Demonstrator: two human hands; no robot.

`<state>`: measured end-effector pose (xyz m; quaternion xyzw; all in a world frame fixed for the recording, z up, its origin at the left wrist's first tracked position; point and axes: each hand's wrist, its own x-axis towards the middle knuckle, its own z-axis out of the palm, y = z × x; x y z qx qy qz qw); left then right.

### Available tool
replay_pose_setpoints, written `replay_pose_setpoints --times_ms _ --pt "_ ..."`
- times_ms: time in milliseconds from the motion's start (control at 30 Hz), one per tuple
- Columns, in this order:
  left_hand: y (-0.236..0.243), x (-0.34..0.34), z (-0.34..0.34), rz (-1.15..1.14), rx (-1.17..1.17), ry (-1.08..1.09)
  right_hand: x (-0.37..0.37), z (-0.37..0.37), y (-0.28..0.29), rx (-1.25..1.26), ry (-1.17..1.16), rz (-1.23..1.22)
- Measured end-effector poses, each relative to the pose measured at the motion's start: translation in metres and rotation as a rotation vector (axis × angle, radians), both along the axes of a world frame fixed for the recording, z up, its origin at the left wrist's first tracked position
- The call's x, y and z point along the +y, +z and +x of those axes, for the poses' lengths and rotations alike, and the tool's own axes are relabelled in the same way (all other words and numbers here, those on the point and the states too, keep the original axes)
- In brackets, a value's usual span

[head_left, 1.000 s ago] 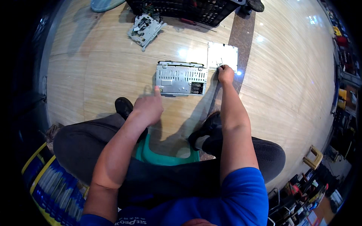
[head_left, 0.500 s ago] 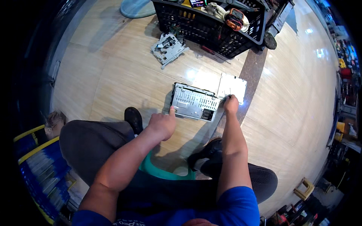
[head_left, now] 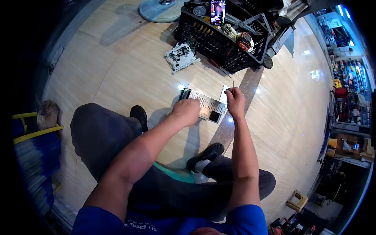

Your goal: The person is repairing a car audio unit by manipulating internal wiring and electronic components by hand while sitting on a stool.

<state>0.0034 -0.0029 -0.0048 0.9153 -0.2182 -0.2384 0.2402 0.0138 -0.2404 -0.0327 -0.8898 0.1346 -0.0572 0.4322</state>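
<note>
A silver slotted metal unit [head_left: 209,105], shaped like a car stereo chassis, lies on the floor in front of me. My left hand [head_left: 187,111] is over its left half, fingers curled in; whatever they may pinch is hidden beneath the hand. Just beyond the unit's right end, my right hand [head_left: 236,102] is closed on a thin rod-like tool [head_left: 234,84] that points up and away from me. Partly behind that hand lies a flat pale metal plate [head_left: 223,95].
A black plastic crate [head_left: 207,41] holds tools, an orange-cased meter [head_left: 244,41] and a lit phone [head_left: 217,12]. A stripped metal mechanism [head_left: 181,56] and a screwdriver [head_left: 215,64] lie near it. A round grey base [head_left: 161,11] stands far left, a yellow stool [head_left: 297,201] at right.
My left hand has moved right, from pointing at the unit's left edge to lying over it with fingers curled. My right hand has risen slightly, its tool now upright. The head view has shifted.
</note>
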Motion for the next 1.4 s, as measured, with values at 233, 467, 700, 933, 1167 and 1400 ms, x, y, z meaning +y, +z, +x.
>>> replay_pose_setpoints --times_ms 233,467,700,933,1167,1400 --pt "0.021 -0.019 0.002 -0.770 0.319 0.398 0.057 -0.055 0.118 0.042 0.309 -0.309" --pt "0.041 -0.030 -0.019 -0.888 0.621 0.173 0.062 -0.110 0.125 0.058 0.209 -0.373" --pt "0.052 -0.025 -0.016 -0.877 0.705 0.228 0.074 -0.096 0.134 -0.008 0.221 -0.524" --pt "0.061 -0.034 -0.008 -0.995 0.970 0.296 0.059 -0.085 0.145 -0.088 0.262 -0.379" --pt "0.067 -0.052 0.000 -1.013 0.808 0.023 0.050 -0.094 0.166 -0.019 0.135 -0.268" --pt "0.065 -0.049 0.009 -1.128 1.086 -0.186 0.052 -0.093 0.202 0.156 0.179 -0.271"
